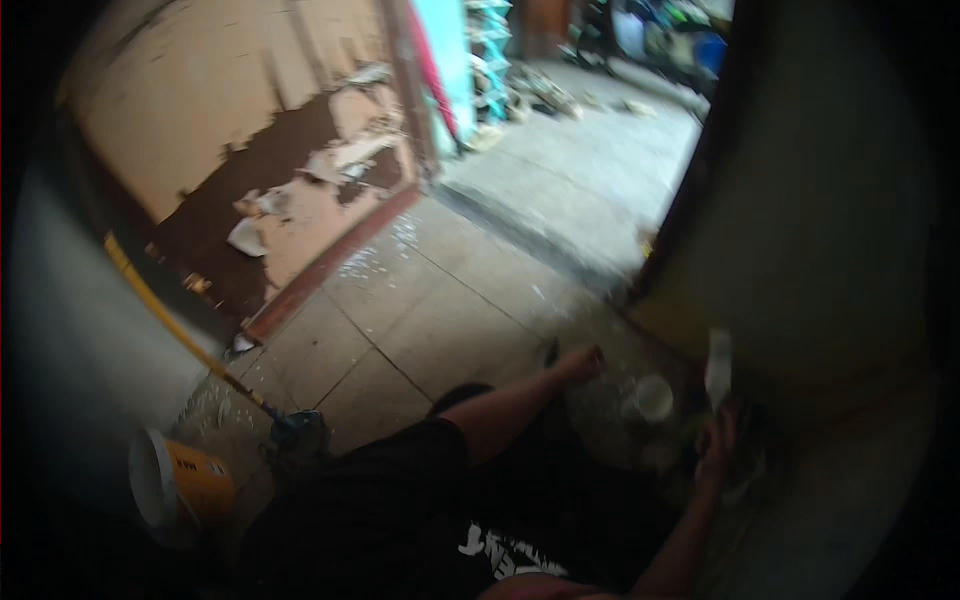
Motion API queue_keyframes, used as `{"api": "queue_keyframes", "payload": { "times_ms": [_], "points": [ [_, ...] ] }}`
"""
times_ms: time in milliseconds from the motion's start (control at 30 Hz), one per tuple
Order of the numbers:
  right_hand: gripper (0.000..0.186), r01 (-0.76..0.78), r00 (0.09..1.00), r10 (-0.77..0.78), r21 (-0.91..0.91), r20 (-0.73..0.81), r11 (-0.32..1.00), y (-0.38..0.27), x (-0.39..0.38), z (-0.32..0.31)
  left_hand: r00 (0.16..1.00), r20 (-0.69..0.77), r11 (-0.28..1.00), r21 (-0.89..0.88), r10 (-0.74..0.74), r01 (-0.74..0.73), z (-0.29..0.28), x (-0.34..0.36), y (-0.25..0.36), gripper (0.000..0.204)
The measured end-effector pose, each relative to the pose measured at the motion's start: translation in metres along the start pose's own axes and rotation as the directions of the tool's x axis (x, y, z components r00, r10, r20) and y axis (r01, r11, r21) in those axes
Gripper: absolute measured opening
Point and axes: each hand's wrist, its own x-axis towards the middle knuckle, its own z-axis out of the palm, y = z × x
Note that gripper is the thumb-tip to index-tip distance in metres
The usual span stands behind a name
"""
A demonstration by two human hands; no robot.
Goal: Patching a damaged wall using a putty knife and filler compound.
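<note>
My left hand (pixel 580 363) is closed in a loose fist over the tiled floor, in front of my knees. Whether anything is inside it cannot be made out. Over on the right, my right hand (pixel 715 440) is wrapped around the lower end of a pale, narrow, upright object (pixel 718 368). Its outline is blurred and its kind is unclear. Between my two hands, a small round whitish container (pixel 654 398) stands on the floor. The dim light hides what lies around my right hand.
A peeling wooden door (pixel 230 130) stands at the left, with white flakes (pixel 375 255) on the floor beside it. A yellow-handled mop (pixel 160 310) leans near an orange and white bucket (pixel 205 490). Beyond the door sill (pixel 530 235) lies a bright room with clutter.
</note>
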Motion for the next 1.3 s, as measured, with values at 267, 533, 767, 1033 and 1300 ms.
{"api": "queue_keyframes", "payload": {
  "times_ms": [267, 533, 767, 1033, 1300],
  "points": [
    [0.021, 0.065, 0.998, -0.065, -0.04, 0.008, 0.997, -0.037, 0.011, -0.003, 0.997, 0.06, 0.974, -0.217, -0.052, 0.063, -0.018, 0.023, -0.026, 0.045],
    [0.022, 0.125, 0.986, -0.106, 0.146, -0.13, 0.981, -0.053, -0.012, -0.012, 0.995, 0.062, 0.99, -0.111, -0.084, 0.091, -0.015, 0.0, 0.016, 0.04],
    [0.017, 0.184, 0.983, -0.183, -0.225, 0.029, 0.957, -0.028, -0.009, 0.011, 0.996, 0.009, 0.98, -0.177, -0.09, 0.09, -0.016, -0.001, 0.017, 0.035],
    [0.017, 0.231, 0.972, -0.158, -0.592, 0.173, 0.772, 0.007, 0.008, 0.043, 0.999, -0.049, 0.998, -0.052, -0.024, 0.021, -0.018, 0.001, 0.03, 0.04],
    [0.025, 0.371, 0.918, -0.051, -0.805, 0.394, 0.463, 0.025, 0.034, 0.093, 0.994, -0.078, 0.982, -0.176, -0.078, 0.063, -0.033, -0.01, 0.049, 0.037]
  ]
}}
